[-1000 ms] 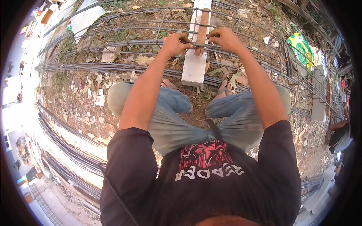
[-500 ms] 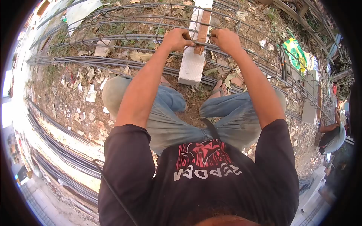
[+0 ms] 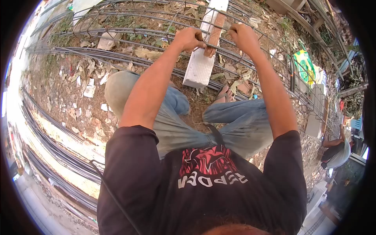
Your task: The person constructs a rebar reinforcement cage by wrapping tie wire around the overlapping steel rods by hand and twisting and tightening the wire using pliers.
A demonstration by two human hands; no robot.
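A long cage of steel bars crosses the top of the view, over a white block and a reddish-brown wood strip. My left hand is at the near bar just left of the strip, thumb and fingers pinched together; what they hold is too small to make out. My right hand is raised to the right of the strip, apart from my left hand. Its fingers are curled in, and anything between them is hidden or too thin to see.
More steel rods lie at the lower left. A green and yellow bag and a grey block are at the right. Another person crouches at the far right. Dry leaves and scraps litter the ground.
My right hand has moved right, away from the wood strip and my left hand. My left hand stays at the bar. The view has shifted slightly.
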